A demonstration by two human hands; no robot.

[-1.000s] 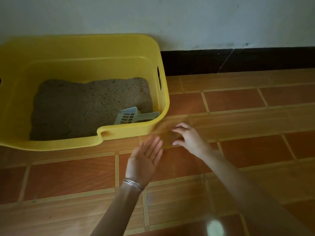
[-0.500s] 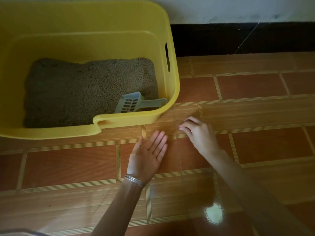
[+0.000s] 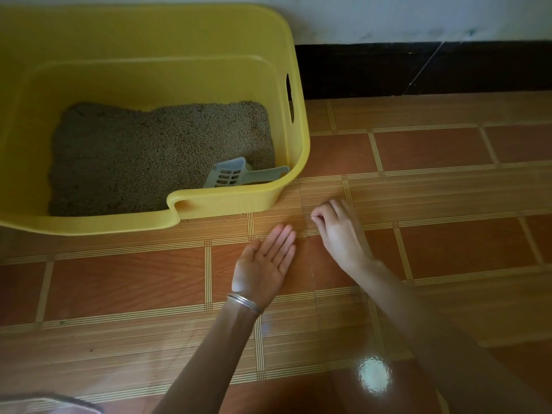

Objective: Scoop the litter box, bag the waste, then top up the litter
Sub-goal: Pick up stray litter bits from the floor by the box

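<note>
A yellow plastic litter box [image 3: 298, 162] stands on the tiled floor against the wall, holding brown-grey litter [image 3: 149, 156]. A pale grey slotted scoop [image 3: 231, 174] lies in its near right corner, handle resting toward the right wall. My left hand [image 3: 265, 264] is flat, palm up, fingers together, just in front of the box's right corner, a bangle on its wrist. My right hand [image 3: 337, 228] hovers beside it on the floor with fingertips pinched together; what they hold is too small to tell.
The floor is orange-brown tile [image 3: 448, 150] with striped bands. A dark skirting board [image 3: 418, 70] runs under the white wall. Tiny specks of litter lie by the box's front edge [image 3: 215, 218]. A grey edge of something shows at the bottom left corner [image 3: 44, 403].
The view has tilted down and closer to the box. Both hands have stayed in front of the box's right corner; the right hand's fingers have pinched tighter.
</note>
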